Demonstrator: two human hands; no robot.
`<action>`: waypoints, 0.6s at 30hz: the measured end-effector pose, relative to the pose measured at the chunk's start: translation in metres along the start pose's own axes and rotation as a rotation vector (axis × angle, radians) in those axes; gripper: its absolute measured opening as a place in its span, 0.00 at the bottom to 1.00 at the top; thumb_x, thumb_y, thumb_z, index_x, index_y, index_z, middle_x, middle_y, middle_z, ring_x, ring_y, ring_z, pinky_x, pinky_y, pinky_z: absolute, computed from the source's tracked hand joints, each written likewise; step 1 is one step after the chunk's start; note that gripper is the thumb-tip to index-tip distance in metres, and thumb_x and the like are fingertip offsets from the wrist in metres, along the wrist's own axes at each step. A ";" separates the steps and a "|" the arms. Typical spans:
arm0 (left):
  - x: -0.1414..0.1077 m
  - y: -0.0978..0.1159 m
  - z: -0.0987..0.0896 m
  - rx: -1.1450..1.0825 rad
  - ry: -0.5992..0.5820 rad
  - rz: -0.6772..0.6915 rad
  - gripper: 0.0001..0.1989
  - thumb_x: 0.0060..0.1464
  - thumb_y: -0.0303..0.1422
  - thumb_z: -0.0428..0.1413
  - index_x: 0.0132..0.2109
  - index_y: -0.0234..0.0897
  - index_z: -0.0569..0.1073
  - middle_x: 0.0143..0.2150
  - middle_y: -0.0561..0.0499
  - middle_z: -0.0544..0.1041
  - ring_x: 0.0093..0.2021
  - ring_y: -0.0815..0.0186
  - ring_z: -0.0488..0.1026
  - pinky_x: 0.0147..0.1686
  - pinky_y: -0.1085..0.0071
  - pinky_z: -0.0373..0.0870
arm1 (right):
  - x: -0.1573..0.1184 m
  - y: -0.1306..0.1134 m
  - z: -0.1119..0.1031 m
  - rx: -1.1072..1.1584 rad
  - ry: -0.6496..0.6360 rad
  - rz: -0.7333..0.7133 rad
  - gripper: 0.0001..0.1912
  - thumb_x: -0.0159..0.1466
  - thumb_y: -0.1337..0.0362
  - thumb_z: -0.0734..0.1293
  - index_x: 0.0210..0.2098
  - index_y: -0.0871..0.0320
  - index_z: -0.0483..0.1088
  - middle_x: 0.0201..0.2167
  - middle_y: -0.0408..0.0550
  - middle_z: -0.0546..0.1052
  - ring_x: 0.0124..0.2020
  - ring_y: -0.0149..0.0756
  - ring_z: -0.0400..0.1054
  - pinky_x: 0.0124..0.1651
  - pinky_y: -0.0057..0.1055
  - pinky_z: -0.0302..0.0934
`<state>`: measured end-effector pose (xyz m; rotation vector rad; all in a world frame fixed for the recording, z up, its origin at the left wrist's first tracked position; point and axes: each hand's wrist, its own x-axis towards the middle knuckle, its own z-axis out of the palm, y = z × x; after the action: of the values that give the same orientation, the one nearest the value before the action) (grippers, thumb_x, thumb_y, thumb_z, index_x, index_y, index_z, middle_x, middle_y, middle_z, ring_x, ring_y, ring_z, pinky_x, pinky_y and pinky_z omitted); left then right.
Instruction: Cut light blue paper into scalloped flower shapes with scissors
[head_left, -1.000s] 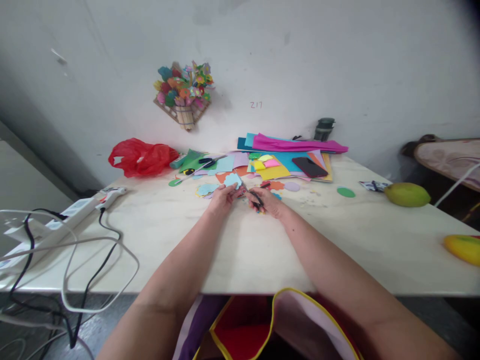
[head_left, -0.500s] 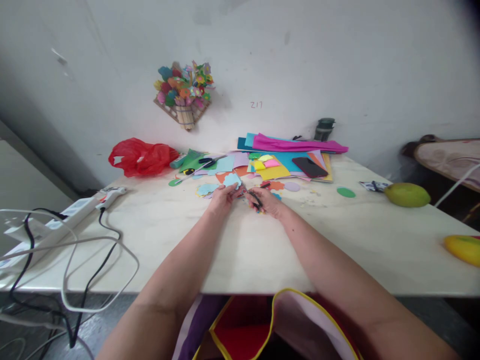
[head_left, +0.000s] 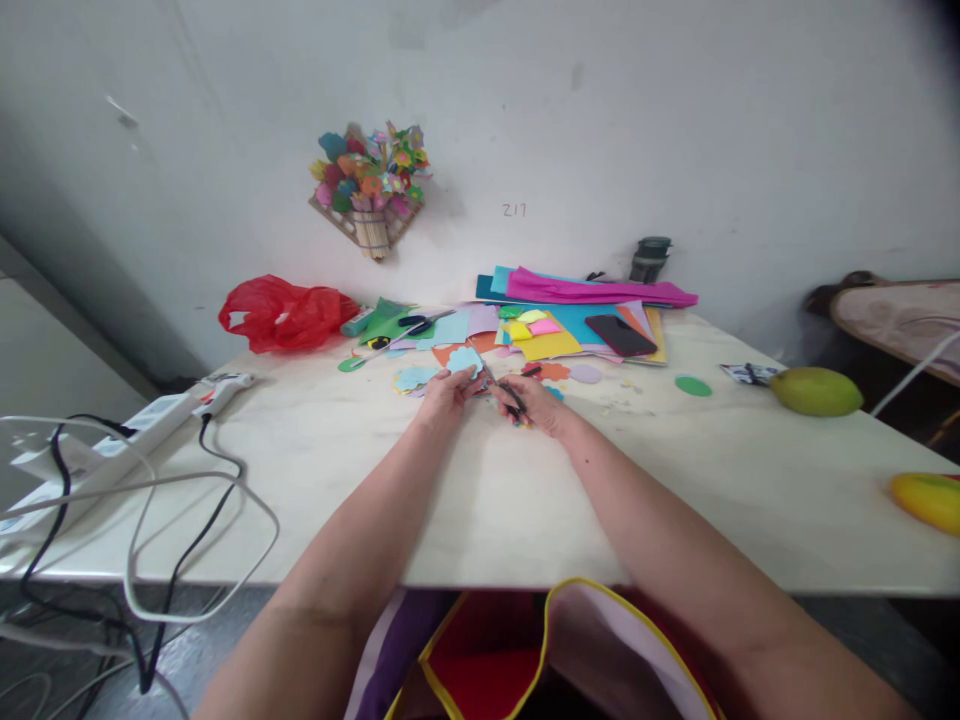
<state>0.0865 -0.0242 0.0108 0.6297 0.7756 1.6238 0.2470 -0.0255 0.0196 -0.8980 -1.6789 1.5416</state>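
My left hand (head_left: 448, 393) pinches a light blue scalloped paper flower (head_left: 464, 362) above the table. In my right hand (head_left: 534, 402) are scissors (head_left: 512, 396), fingers wrapped round the dark handles. Their blades point up and left, beside the flower's right edge; whether they touch the paper I cannot tell. Just left of my left hand lies another light blue paper flower (head_left: 415, 378). An orange-red paper flower (head_left: 555, 372) and a lilac paper oval (head_left: 585, 373) lie beyond my right hand. Small colourful bits under my right hand are mostly hidden.
Coloured paper sheets (head_left: 553, 345) and a phone (head_left: 619, 335) lie toward the wall. A second pair of scissors (head_left: 412, 325) and a red plastic bag (head_left: 285, 315) are at the back left. A power strip (head_left: 142, 430) with cables is at left, a green mango-like fruit (head_left: 816, 391) at right.
Both hands stay in nearly the same place, still holding the flower and the scissors. The view has shifted very slightly.
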 end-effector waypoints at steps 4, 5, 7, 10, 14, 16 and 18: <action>-0.001 0.000 0.001 -0.007 0.008 0.009 0.06 0.42 0.18 0.60 0.30 0.28 0.73 0.28 0.47 0.78 0.29 0.65 0.77 0.32 0.74 0.74 | -0.003 -0.005 0.003 0.016 0.017 0.012 0.13 0.52 0.58 0.70 0.28 0.59 0.64 0.16 0.37 0.68 0.13 0.22 0.58 0.12 0.20 0.45; -0.001 0.000 0.001 -0.009 0.010 0.012 0.06 0.42 0.18 0.60 0.30 0.28 0.72 0.28 0.47 0.78 0.29 0.65 0.77 0.32 0.74 0.74 | -0.004 -0.006 0.003 0.018 0.020 0.010 0.12 0.52 0.59 0.70 0.28 0.59 0.64 0.16 0.37 0.67 0.13 0.22 0.58 0.12 0.20 0.45; -0.002 0.000 0.002 -0.011 0.015 0.016 0.06 0.42 0.18 0.59 0.30 0.28 0.72 0.28 0.47 0.78 0.29 0.65 0.77 0.34 0.73 0.74 | -0.005 -0.008 0.004 0.021 0.023 0.009 0.12 0.52 0.60 0.70 0.27 0.59 0.64 0.16 0.37 0.67 0.13 0.22 0.58 0.12 0.20 0.45; -0.002 0.000 0.002 -0.009 0.020 0.003 0.08 0.42 0.18 0.60 0.33 0.30 0.73 0.28 0.48 0.78 0.31 0.65 0.78 0.36 0.72 0.75 | -0.004 -0.007 0.004 0.030 0.021 0.005 0.11 0.52 0.61 0.69 0.27 0.58 0.64 0.15 0.37 0.67 0.13 0.23 0.57 0.13 0.21 0.45; -0.002 0.000 0.001 -0.011 0.030 -0.004 0.08 0.42 0.18 0.60 0.32 0.30 0.73 0.29 0.47 0.78 0.30 0.65 0.78 0.35 0.72 0.75 | -0.002 -0.004 0.003 0.033 0.026 0.014 0.09 0.53 0.62 0.68 0.27 0.59 0.64 0.15 0.37 0.67 0.13 0.23 0.57 0.13 0.20 0.45; -0.001 0.000 0.001 -0.011 0.025 0.000 0.08 0.42 0.18 0.60 0.31 0.29 0.72 0.29 0.47 0.78 0.30 0.65 0.77 0.35 0.72 0.75 | -0.001 -0.003 0.002 0.030 0.031 0.019 0.08 0.54 0.62 0.67 0.28 0.59 0.64 0.15 0.37 0.67 0.12 0.23 0.57 0.13 0.20 0.45; -0.001 0.000 0.001 -0.012 0.016 0.006 0.08 0.42 0.18 0.60 0.31 0.30 0.72 0.28 0.47 0.78 0.30 0.65 0.78 0.35 0.73 0.75 | 0.000 -0.002 0.002 0.034 0.021 0.014 0.08 0.54 0.62 0.67 0.28 0.59 0.65 0.15 0.37 0.67 0.13 0.23 0.57 0.13 0.20 0.45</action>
<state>0.0872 -0.0253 0.0113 0.6115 0.7759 1.6396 0.2454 -0.0268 0.0212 -0.9072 -1.6301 1.5596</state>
